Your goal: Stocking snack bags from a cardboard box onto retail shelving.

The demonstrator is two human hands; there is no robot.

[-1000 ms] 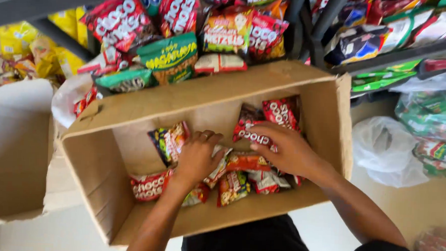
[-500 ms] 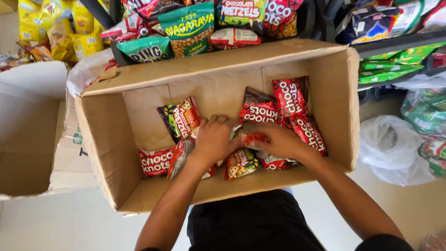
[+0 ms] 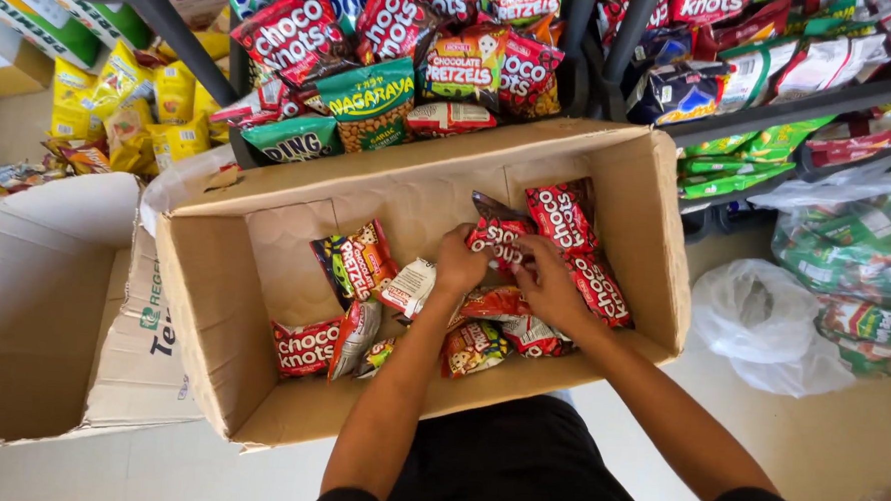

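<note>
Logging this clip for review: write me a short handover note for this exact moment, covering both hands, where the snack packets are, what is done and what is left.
Left hand: inside the cardboard box, fingers closed on the dark red snack packet.
Right hand: beside it, gripping the same packet's lower edge.
Things: other red packets lean on the box's back wall; loose packets lie on its floor. The shelf behind is full of snack bags.
Done: one packet is in hand, not lifted out.
Left: the packets remaining in the box.
</note>
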